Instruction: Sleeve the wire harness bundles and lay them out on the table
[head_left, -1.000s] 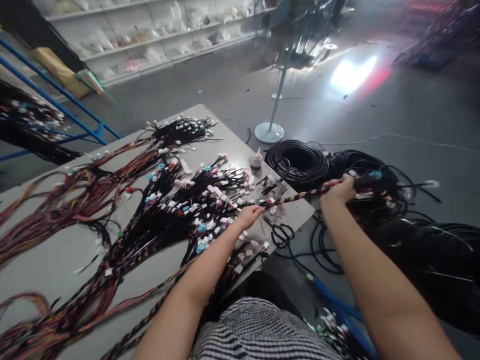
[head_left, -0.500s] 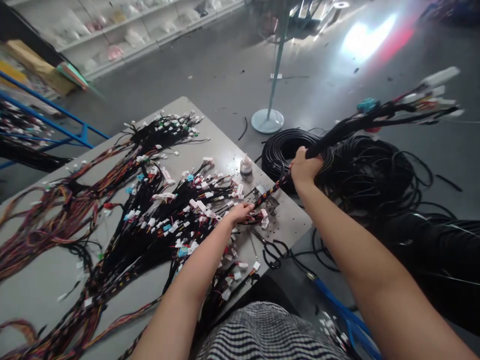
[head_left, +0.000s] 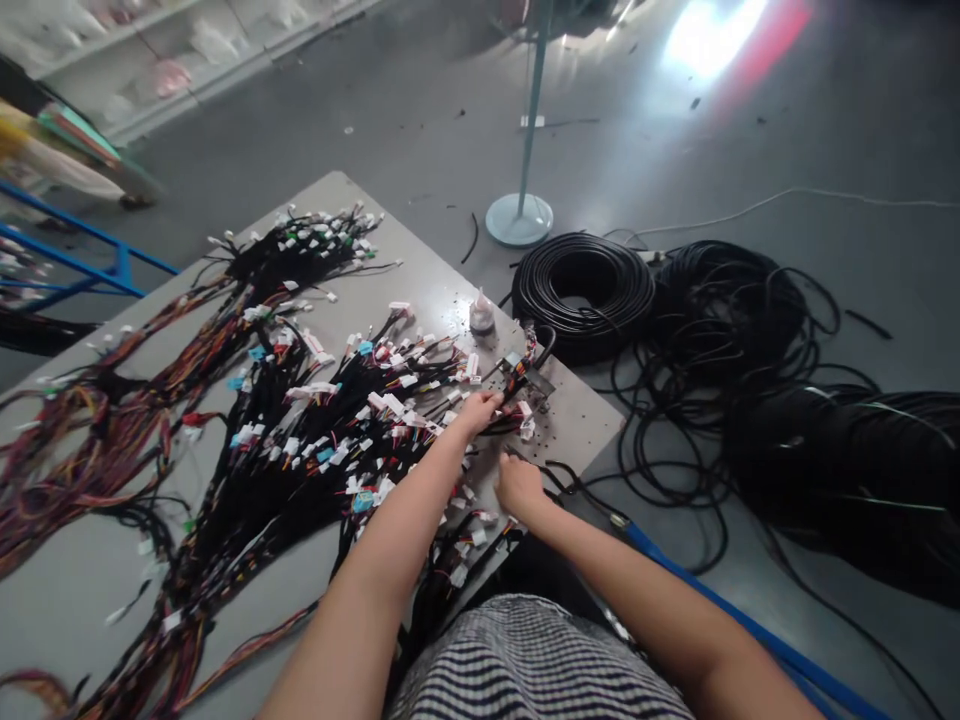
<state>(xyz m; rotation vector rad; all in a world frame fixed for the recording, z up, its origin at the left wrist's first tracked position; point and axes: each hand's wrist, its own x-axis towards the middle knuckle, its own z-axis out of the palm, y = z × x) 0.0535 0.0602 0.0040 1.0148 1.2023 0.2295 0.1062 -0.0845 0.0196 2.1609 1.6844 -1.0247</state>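
My left hand (head_left: 478, 408) reaches across the grey table (head_left: 90, 590) and pinches the end of a black wire harness (head_left: 420, 400) beside a small metal plate (head_left: 534, 382), where a few coloured wire ends stick up. My right hand (head_left: 517, 487) rests on the table near its right corner with the back towards me. Its fingers are curled down over something hidden, beside a black loop (head_left: 574, 472). A spread of black and coloured harnesses with white and blue connectors (head_left: 300, 420) covers the table to the left of both hands.
A small glue bottle (head_left: 480, 312) stands behind the metal plate. Coils of black cable (head_left: 583, 290) and loose cable (head_left: 750, 330) lie on the floor to the right. A pole on a round base (head_left: 519, 218) stands beyond the table. A blue bar (head_left: 750, 625) runs by my right arm.
My right hand let go of the long harness it held stretched out to the right and came down onto the table by my left hand. That harness is out of sight.
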